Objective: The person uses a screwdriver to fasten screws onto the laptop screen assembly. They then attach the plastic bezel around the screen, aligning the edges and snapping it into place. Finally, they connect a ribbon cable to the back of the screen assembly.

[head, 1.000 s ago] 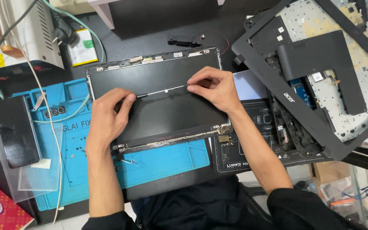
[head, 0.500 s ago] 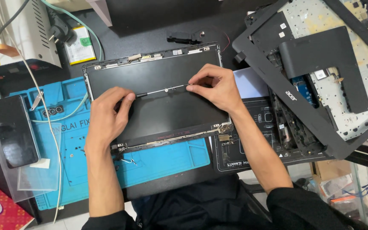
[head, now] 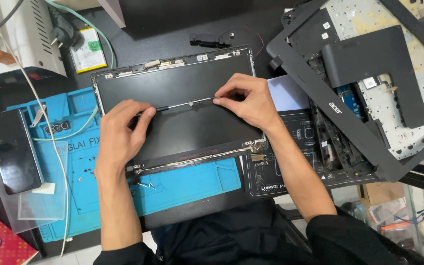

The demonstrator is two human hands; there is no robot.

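We rest our left hand [head: 119, 131] palm-down on the laptop screen panel [head: 182, 105], fingers curled round a thin screwdriver [head: 172, 106]. Our right hand [head: 249, 100] pinches its metal tip, fingertips together. The panel lies flat on the blue mat [head: 187, 184], just before us.

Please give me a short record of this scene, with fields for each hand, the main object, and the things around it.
left hand: holds a thin tool by its dark handle
right hand: pinches the tool's metal tip end
main object: dark laptop screen panel, lying flat
under it: blue work mat
left side: black phone
right side: black laptop frame, opened laptop base
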